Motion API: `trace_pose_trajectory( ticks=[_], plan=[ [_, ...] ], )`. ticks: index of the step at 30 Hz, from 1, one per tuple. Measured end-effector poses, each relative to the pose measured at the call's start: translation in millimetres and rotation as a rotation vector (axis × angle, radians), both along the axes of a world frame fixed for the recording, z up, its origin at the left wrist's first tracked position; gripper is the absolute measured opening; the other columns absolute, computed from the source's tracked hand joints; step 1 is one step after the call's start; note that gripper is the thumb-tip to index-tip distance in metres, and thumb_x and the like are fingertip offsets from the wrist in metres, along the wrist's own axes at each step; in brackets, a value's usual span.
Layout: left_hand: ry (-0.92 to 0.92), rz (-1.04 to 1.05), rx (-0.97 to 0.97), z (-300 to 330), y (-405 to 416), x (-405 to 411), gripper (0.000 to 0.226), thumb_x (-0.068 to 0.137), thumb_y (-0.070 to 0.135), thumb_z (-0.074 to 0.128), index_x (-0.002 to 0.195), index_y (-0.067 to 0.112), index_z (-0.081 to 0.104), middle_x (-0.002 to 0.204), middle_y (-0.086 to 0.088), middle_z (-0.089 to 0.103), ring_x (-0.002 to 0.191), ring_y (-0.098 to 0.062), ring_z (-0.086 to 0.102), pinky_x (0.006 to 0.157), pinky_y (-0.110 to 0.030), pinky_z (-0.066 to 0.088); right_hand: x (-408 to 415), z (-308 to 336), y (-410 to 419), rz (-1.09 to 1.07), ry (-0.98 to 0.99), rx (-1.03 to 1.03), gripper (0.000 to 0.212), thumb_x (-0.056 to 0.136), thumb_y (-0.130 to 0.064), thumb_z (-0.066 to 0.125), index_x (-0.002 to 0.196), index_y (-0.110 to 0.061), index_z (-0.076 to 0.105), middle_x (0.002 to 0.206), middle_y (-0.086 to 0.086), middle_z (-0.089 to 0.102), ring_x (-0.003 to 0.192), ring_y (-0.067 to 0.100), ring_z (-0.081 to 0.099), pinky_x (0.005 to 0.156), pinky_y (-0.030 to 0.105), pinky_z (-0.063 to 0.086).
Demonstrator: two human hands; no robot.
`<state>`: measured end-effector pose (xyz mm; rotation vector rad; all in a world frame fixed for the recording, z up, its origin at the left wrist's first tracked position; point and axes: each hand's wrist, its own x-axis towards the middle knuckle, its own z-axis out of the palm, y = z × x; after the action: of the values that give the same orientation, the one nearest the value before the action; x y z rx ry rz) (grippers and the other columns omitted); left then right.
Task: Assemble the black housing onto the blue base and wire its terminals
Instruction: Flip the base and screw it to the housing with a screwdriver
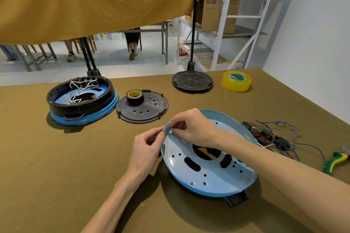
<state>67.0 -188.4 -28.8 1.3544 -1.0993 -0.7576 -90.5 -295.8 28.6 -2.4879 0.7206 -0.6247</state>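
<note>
The blue base [208, 174] lies near the front of the table [56, 166], a little right of the middle, and it is tilted so that its far-left rim is raised. It is a round, shallow dish of metal: the inside is pale blue, the outer rim is a darker blue. In the floor of the dish there is one large opening in the middle, two long slots beside it, and many small round holes. A black part [237, 199] shows from under its near edge. The left hand [146, 149] pinches the raised rim from outside with thumb and curled fingers. The right hand [195, 126] comes over the dish and pinches the same place of the rim from the inside, fingertips touching the edge. At the far left stands another unit, where a black housing [81, 98] already sits on a blue base, with white wires [79, 89] inside it. Between the two bases lies a black perforated disc [144, 109], and a roll of black tape [134, 96] stands on it. To the right of the dish lies a heap of black switches with red buttons and blue wires [272, 136]. Farther back are a second black disc [192, 81] and a yellow tape roll [236, 81].
</note>
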Motion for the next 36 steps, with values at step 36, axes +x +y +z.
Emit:
trace_pose_trajectory(
  ticks=[36],
  plan=[
    [-0.369, -0.324, 0.039, 39, -39, 15, 0.048, 0.083, 0.013, 0.085, 0.128, 0.021, 0.069, 0.106, 0.005, 0.078, 0.1, -0.01, 0.073, 0.09, -0.042, 0.062, -13, 12, -8, -0.119, -0.123, 0.223, 0.011, 0.084, -0.007, 0.082, 0.095, -0.009, 0.083, 0.088, 0.003, 0.079, 0.077, 0.014, 0.075, 0.074, 0.028, 0.062]
  ],
)
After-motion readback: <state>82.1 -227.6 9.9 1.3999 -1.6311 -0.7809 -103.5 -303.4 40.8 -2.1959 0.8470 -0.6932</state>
